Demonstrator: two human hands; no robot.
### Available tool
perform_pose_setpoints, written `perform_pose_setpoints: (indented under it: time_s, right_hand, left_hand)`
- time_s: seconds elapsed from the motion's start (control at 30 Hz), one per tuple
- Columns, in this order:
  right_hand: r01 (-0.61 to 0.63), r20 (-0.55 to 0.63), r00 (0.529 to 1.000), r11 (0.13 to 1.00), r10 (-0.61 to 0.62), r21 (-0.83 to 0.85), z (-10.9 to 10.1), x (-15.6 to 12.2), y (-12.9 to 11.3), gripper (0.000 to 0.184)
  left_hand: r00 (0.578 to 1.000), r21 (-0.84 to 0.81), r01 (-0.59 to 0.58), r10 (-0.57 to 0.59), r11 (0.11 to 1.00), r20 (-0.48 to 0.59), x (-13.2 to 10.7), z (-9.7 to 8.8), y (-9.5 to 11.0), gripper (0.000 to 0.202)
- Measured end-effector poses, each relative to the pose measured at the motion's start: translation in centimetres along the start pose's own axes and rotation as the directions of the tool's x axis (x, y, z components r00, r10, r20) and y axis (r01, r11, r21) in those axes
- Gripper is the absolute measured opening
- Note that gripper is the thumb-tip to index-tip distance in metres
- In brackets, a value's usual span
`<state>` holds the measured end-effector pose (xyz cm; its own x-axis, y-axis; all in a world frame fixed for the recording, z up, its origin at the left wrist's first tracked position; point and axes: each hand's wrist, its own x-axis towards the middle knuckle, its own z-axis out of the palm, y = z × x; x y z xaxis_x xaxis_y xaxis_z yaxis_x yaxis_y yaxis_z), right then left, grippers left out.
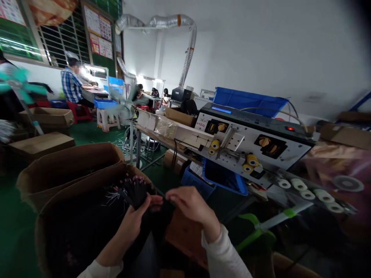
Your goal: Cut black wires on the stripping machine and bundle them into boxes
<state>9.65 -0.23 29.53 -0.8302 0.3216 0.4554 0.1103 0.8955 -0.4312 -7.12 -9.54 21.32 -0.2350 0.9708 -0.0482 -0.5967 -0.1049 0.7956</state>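
White sleeves (224, 253) closest in, down at the bottom edge, and up to the hands! In the left hand (135, 220), a firm clasp on a black bundle (137, 197), just above the near cardboard box (72, 191). Long axis up and away from the palm, with a slight lean left; pink-tipped ends fanned at the top, pale strands off to the left. Across now to the right hand (188, 202): fingers curled, just beside the left fingertips, too blurred to tell whether pinching anything. Leftward from there to the bundle, past the left fingers, with the pink tips at the far end.
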Motion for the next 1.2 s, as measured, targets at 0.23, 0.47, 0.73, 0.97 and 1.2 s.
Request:
perform_pose_setpoints:
  time_s: [0.23,0.47,0.73,0.97,1.2]
  right_hand:
    - [-0.217,0.097,0.974,0.964,0.204,0.151,1.7,0.0,-3.0,0.025]
    - [-0.435,0.236,0.761,0.205,0.604,0.877,5.9,4.3,8.3,0.034]
    - [0.176,-0.3,0.254,0.262,0.919,0.949,4.4,11.9,17.0,0.021]
    - [0.079,-0.448,-0.007,0.447,0.894,0.891,-1.2,11.8,18.6,0.03]
    - [-0.038,-0.572,-0.075,0.571,0.817,0.82,-1.3,7.7,14.8,0.035]
  left_hand:
    - [0.985,-0.005,0.173,-0.173,0.985,-0.014,-1.3,0.5,-3.3,0.034]
    - [0.987,-0.172,0.137,-0.12,0.975,0.106,-2.5,0.0,-3.8,0.025]
    - [0.991,-0.125,0.131,-0.128,0.984,0.029,-3.6,-1.2,-3.2,0.028]
    - [0.988,-0.122,0.152,-0.153,0.981,0.002,-3.0,-2.0,-3.1,0.025]
    - [0.991,-0.116,0.136,-0.134,0.984,0.017,-2.9,-1.4,-3.1,0.026]
